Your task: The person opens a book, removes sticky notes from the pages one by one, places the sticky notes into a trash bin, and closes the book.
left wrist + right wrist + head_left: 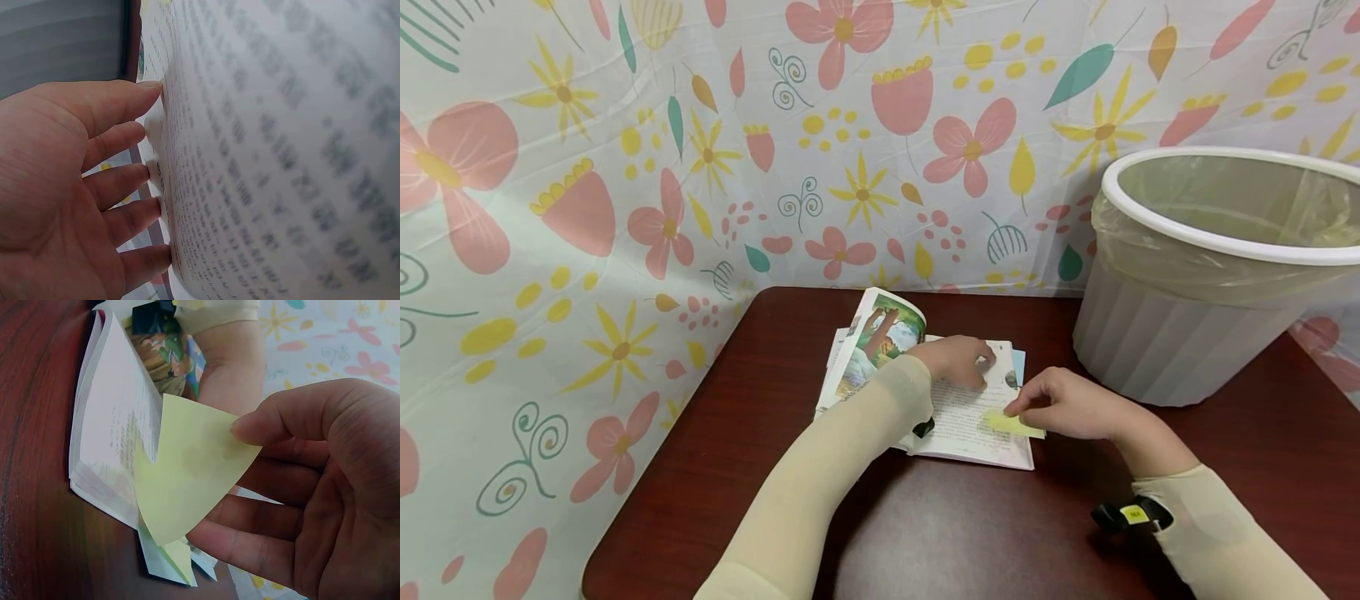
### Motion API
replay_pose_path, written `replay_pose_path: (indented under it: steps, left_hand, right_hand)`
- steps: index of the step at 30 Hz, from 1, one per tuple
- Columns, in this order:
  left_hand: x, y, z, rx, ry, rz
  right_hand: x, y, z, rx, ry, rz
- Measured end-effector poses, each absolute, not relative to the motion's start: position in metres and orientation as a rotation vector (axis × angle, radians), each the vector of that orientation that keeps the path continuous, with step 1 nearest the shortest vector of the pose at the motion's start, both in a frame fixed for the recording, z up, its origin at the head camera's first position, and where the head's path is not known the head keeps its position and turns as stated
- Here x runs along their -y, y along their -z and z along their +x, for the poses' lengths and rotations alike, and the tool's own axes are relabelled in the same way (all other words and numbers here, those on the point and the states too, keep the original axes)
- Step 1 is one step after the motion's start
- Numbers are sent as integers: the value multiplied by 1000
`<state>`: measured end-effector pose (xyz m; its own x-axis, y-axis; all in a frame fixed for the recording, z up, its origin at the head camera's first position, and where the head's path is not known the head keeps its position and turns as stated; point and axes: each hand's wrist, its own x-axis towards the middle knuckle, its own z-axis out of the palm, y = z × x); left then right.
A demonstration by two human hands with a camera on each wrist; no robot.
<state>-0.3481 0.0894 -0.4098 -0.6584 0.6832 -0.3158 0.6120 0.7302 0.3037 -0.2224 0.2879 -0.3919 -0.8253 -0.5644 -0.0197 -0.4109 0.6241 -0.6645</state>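
Note:
An illustrated book [955,433] lies spread on the table, its left page [857,367] curving up with a coloured picture. My left hand [958,360] reaches across the book, and its fingertips touch the page in the left wrist view [153,169], thumb apart from the other fingers. Between thumb and fingers my right hand [1067,404] pinches a yellow sticky note [194,469] by one corner. The note overlaps the lower right of the printed page in the head view. Fingers of the right hand lie partly behind the note.
A grey waste bin [1150,325] with a white rim and plastic liner stands at the right back of the dark red table [760,400]. Blue paper [1018,365] sticks out past the book's right edge. A flower-printed curtain [865,208] hangs behind and to the left.

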Motion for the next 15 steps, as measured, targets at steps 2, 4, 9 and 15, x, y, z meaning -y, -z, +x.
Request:
replay_pose_path:
  steps: [2,4,9,15]
  left_hand:
    - [-89,410,-348,-2524,-238,1000]
    - [-90,409,-348,-2525,-235,1003]
    - [-89,408,-347,-2527,-231,1007]
    - [-89,408,-347,-2528,-228,988]
  right_hand:
    - [-288,391,-222,-2613,988,-800]
    - [-287,390,-222,-2610,986,-804]
    - [-287,389,-221,-2619,981,-827]
    - [-285,386,-218,-2607,987,-827]
